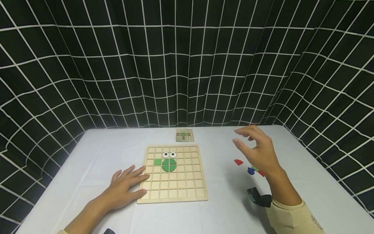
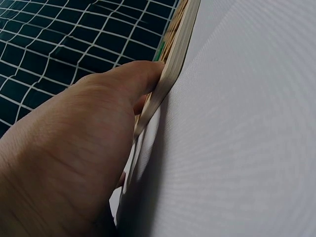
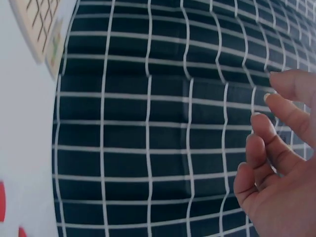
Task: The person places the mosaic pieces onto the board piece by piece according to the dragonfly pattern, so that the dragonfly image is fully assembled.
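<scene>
A square wooden grid board (image 1: 176, 185) lies mid-table. Several green quarter-circle pieces (image 1: 165, 162) form a disc on it, with a green square (image 1: 157, 162) to the left and two round eye pieces (image 1: 165, 155) above. My left hand (image 1: 124, 188) rests along the board's left edge, its fingers spread onto the rim; in the left wrist view the thumb (image 2: 143, 74) touches the board's side. Raised over the right side of the table, my right hand (image 1: 258, 149) holds nothing. Its fingers (image 3: 264, 128) are loosely bent, thumb and fingertips apart.
Below and beside the right hand lie loose pieces: a red quarter piece (image 1: 238, 162), a blue piece (image 1: 251, 171), a green one (image 1: 255, 168) and another red one (image 1: 261, 173). Behind the board sits a small pattern card (image 1: 184, 138). A black grid-lined curtain (image 1: 181, 71) surrounds the white table.
</scene>
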Motion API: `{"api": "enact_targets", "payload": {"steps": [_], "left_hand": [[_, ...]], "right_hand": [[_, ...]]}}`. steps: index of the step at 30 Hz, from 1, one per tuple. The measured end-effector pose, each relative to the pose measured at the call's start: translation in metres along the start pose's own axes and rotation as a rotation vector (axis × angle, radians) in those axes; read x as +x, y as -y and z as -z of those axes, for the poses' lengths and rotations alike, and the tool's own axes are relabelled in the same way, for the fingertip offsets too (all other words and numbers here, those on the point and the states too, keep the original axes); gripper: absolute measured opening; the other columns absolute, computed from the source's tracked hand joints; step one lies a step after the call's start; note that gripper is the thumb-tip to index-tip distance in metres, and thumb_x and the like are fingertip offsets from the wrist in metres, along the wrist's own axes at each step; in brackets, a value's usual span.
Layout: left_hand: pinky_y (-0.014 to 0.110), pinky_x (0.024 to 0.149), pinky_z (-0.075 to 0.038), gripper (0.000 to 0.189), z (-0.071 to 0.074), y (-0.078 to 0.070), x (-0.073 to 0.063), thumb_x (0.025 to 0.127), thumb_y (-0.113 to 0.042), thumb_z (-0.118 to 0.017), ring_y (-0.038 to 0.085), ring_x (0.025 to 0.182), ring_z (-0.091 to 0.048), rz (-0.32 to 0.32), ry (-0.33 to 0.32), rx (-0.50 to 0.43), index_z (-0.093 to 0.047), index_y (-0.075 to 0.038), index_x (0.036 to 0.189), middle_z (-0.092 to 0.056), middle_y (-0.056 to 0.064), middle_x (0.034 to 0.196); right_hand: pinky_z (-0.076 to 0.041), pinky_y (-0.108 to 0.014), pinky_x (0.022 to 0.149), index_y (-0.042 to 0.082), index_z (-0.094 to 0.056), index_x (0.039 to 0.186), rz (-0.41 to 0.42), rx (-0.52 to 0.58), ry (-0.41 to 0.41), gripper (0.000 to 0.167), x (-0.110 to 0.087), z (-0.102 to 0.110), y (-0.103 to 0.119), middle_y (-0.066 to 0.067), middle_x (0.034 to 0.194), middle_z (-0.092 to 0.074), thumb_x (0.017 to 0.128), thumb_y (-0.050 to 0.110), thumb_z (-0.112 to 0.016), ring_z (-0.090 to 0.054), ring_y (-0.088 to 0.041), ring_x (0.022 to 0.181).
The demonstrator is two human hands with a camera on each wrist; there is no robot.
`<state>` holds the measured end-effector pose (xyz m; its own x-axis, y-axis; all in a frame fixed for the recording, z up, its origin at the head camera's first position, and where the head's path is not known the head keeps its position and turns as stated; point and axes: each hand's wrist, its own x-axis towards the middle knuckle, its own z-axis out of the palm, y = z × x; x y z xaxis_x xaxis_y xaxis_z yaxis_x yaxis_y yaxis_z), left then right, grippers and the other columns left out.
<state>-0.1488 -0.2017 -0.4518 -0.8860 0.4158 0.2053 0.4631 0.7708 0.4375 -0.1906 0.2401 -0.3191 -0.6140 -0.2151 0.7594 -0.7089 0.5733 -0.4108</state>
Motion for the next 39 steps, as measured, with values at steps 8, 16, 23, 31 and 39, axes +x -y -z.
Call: {"api": "enact_targets", "payload": {"steps": [8,16,23,31,39], "left_hand": [[0.065,0.103,-0.007,0.052,0.0,-0.001,0.0,0.088,-0.054,-0.062,0.036,0.138,-0.027,-0.006,-0.003,0.005,-0.061,-0.026,0.132,-0.04,-0.003,0.149],[0.065,0.104,-0.007,0.052,0.001,0.0,0.002,0.088,-0.055,-0.061,0.036,0.138,-0.027,-0.005,-0.002,0.016,-0.061,-0.026,0.132,-0.04,-0.003,0.15],[0.066,0.103,-0.007,0.052,0.001,-0.001,0.002,0.088,-0.053,-0.062,0.037,0.138,-0.027,-0.007,-0.002,0.009,-0.062,-0.025,0.132,-0.04,-0.002,0.149],[0.066,0.102,-0.008,0.051,0.0,0.0,0.0,0.088,-0.052,-0.064,0.037,0.137,-0.028,-0.015,-0.014,0.0,-0.062,-0.025,0.131,-0.041,-0.001,0.149],[0.066,0.102,-0.008,0.051,0.002,-0.002,0.001,0.088,-0.053,-0.063,0.037,0.138,-0.027,-0.02,-0.007,0.002,-0.062,-0.026,0.131,-0.041,-0.001,0.149]], "right_hand": [[-0.04,-0.027,0.079,0.004,-0.068,0.114,-0.195,-0.087,0.001,0.028,-0.004,0.008,-0.027,-0.004,0.106,-0.063,0.086,0.006,-0.071,-0.051,-0.018,0.097],[-0.042,-0.03,0.079,0.005,-0.066,0.119,-0.379,-0.097,0.031,0.029,-0.009,0.011,-0.06,-0.01,0.11,-0.061,0.093,0.019,-0.066,-0.052,-0.026,0.099],[-0.041,-0.032,0.077,0.004,-0.063,0.121,-0.529,-0.02,0.061,0.038,-0.027,0.01,-0.099,-0.015,0.11,-0.06,0.093,0.031,-0.065,-0.051,-0.027,0.099],[-0.044,-0.048,0.078,0.007,-0.059,0.129,-0.728,-0.104,0.165,0.04,-0.046,0.006,-0.132,-0.017,0.12,-0.057,0.097,0.031,-0.059,-0.05,-0.033,0.108],[-0.044,-0.058,0.089,0.003,-0.052,0.136,-0.794,-0.161,0.276,0.04,-0.056,0.003,-0.144,-0.025,0.132,-0.049,0.097,0.012,-0.053,-0.044,-0.044,0.118]]}}
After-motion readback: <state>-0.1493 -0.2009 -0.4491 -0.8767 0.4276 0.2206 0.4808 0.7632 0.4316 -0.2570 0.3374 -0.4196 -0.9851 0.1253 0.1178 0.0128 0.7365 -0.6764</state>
